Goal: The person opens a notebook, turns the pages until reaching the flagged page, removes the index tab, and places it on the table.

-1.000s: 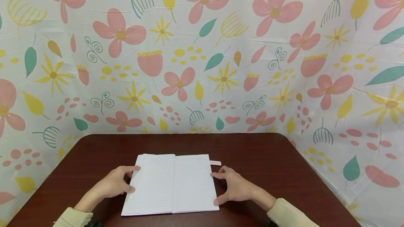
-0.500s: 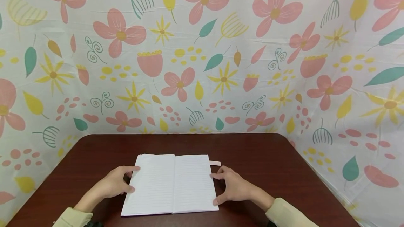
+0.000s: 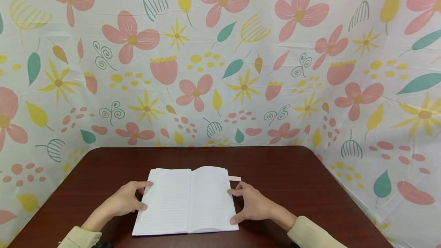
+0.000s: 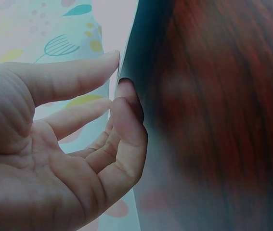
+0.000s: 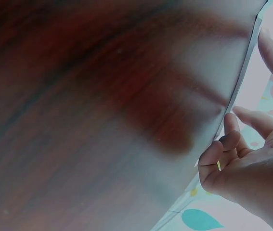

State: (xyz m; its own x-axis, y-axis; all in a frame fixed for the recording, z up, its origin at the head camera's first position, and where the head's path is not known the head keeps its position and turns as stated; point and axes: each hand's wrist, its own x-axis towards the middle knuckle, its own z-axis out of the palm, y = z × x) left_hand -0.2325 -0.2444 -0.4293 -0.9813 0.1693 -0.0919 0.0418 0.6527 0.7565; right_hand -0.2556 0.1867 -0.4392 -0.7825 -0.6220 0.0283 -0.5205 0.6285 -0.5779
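Note:
An open notebook (image 3: 169,202) with lined white pages lies on the dark wooden table. My left hand (image 3: 125,200) holds its left edge, thumb and index fingertip on the page. In the left wrist view, the other fingers of my left hand (image 4: 73,144) curl in at the edge below the thumb. At the right edge, my right hand (image 3: 256,204) has its thumb and index fingertip on the right page (image 3: 210,198), which arches up. The right wrist view shows my right hand (image 5: 252,159) with its remaining fingers curled beside the notebook's edge.
A pale strip (image 3: 235,178) sticks out from the notebook's upper right side. The brown table (image 3: 268,163) reaches back to a cloth (image 3: 220,68) printed with flowers and leaves, which also hangs along both sides.
My right hand has moved slightly left, and the right page, flat before, now bulges upward at its top and bottom edges. My left hand has stayed in place.

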